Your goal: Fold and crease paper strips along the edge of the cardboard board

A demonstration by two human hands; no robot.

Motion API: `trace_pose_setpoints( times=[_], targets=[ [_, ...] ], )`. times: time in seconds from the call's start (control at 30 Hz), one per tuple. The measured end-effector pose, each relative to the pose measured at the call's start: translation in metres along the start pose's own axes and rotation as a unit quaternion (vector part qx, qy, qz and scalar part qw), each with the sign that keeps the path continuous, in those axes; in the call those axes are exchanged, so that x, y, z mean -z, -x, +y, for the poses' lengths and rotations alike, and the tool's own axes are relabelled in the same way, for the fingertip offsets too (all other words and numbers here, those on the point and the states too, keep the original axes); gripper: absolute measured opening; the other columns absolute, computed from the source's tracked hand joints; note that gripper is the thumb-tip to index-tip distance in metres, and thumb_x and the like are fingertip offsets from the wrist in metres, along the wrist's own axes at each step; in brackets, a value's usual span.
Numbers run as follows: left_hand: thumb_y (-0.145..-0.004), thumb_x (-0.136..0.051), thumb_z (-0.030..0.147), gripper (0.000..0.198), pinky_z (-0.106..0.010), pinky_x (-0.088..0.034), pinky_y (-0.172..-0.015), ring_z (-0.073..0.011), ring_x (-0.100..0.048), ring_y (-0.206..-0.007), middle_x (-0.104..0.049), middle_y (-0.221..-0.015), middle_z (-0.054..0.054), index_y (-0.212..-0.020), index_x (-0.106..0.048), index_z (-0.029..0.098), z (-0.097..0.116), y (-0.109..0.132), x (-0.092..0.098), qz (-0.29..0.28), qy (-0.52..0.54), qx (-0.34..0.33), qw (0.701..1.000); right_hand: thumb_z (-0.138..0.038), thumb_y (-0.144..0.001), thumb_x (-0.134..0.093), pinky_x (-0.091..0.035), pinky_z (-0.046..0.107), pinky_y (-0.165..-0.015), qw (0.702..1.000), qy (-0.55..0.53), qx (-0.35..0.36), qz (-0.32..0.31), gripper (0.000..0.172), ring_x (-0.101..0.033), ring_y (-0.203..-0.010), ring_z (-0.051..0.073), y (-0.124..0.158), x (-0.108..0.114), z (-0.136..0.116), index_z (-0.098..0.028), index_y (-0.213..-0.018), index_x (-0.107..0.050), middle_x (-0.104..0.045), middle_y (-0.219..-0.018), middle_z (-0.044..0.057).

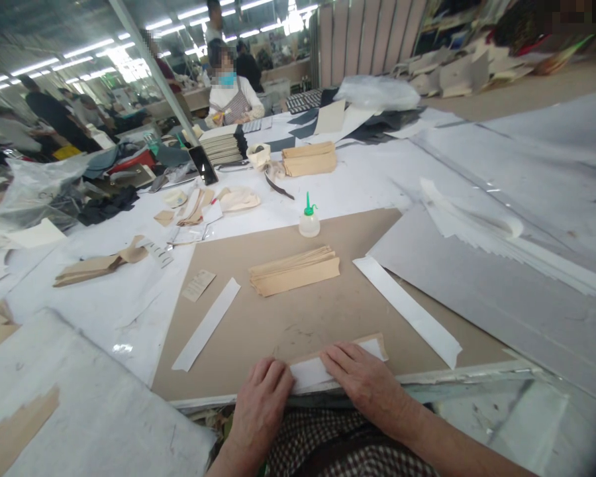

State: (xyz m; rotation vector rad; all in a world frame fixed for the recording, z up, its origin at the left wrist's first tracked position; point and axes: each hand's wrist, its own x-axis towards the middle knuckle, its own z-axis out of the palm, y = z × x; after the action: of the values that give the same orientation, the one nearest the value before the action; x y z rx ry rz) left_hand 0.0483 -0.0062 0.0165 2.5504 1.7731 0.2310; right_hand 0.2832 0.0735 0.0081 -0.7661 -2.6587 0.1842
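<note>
At the front edge of a brown board (218, 265), a white paper strip (308, 375) lies on a slightly larger tan strip (379, 339), whose border shows at the far side and right end. My left hand (265, 397) is closed at the left end, fingers bent and together. Further right, my right hand (360, 377) presses its closed fingers on the middle of the white strip. Both thumbs are hidden. Beyond the hands lies a stack of tan strips (294, 271).
Separate white strips lie left (206, 324) and right (407, 310) on the board. Behind the stack stands a small bottle (308, 222) with a green nozzle. Grey sheets (477, 298) overlap the board's right side. A phone (203, 165) leans against a pole; a co-worker (233, 99) sits across the table.
</note>
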Motion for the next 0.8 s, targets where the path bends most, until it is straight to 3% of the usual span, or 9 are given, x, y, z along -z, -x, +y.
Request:
trace_pose_setpoints(
  times=[0.17,0.3,0.4,0.57,0.67,0.8],
  targets=[
    [-0.098,-0.050,0.020,0.016,-0.038,-0.050,-0.081,-0.0219,-0.058,-0.092,-0.063,-0.095,-0.004,-0.084,-0.057,0.021,0.004,-0.003,-0.003,0.065,0.006,0.056,0.996,-0.010,-0.096,-0.053,-0.050,0.039,-0.086,0.999,0.032,-0.040,0.012,0.017,-0.057,-0.097,0.024,0.016,0.005,0.012,-0.014,-0.111,-0.062,-0.064,-0.104,0.010],
    [-0.101,-0.047,0.026,0.014,-0.036,-0.053,-0.081,-0.0214,-0.060,-0.094,-0.064,-0.104,-0.006,-0.104,-0.060,0.022,0.019,-0.016,-0.008,0.087,0.071,0.068,0.991,-0.014,-0.095,-0.059,-0.047,0.040,-0.088,0.996,0.038,-0.082,0.027,0.008,-0.056,-0.097,0.025,0.030,0.005,0.010,-0.016,-0.102,-0.062,-0.063,-0.104,0.009],
    [-0.102,-0.044,0.026,0.019,-0.034,-0.054,-0.080,-0.0201,-0.061,-0.092,-0.064,-0.102,-0.005,-0.108,-0.061,0.025,0.028,-0.022,-0.014,0.089,0.105,0.038,0.990,-0.013,-0.089,-0.067,-0.046,0.039,-0.089,0.992,0.031,-0.118,0.026,0.018,-0.055,-0.098,0.025,0.045,0.008,0.009,-0.017,-0.106,-0.062,-0.063,-0.105,0.007],
    [-0.100,-0.048,0.025,0.017,-0.034,-0.055,-0.080,-0.0199,-0.061,-0.088,-0.064,-0.095,-0.003,-0.091,-0.062,0.024,0.030,-0.026,-0.018,0.080,0.104,0.019,0.991,-0.009,-0.084,-0.071,-0.043,0.040,-0.093,0.986,0.028,-0.165,0.014,0.032,-0.054,-0.101,0.025,0.068,0.015,0.014,-0.017,-0.114,-0.062,-0.065,-0.110,0.007],
    [-0.099,-0.049,0.026,0.016,-0.035,-0.055,-0.080,-0.0203,-0.060,-0.090,-0.064,-0.097,-0.004,-0.089,-0.061,0.024,0.040,-0.042,-0.017,0.067,0.119,0.014,0.991,-0.008,-0.083,-0.070,-0.041,0.041,-0.094,0.985,0.026,-0.171,0.014,0.035,-0.055,-0.100,0.026,0.071,0.017,0.015,-0.017,-0.116,-0.062,-0.066,-0.109,0.007],
    [-0.099,-0.048,0.023,0.014,-0.036,-0.055,-0.083,-0.0209,-0.060,-0.095,-0.063,-0.104,-0.007,-0.106,-0.061,0.022,0.067,-0.078,-0.022,0.068,0.165,0.007,0.984,-0.007,-0.083,-0.068,-0.039,0.041,-0.093,0.984,0.027,-0.175,0.024,0.032,-0.056,-0.096,0.025,0.069,0.019,0.013,-0.017,-0.113,-0.062,-0.067,-0.105,0.007]
  ],
)
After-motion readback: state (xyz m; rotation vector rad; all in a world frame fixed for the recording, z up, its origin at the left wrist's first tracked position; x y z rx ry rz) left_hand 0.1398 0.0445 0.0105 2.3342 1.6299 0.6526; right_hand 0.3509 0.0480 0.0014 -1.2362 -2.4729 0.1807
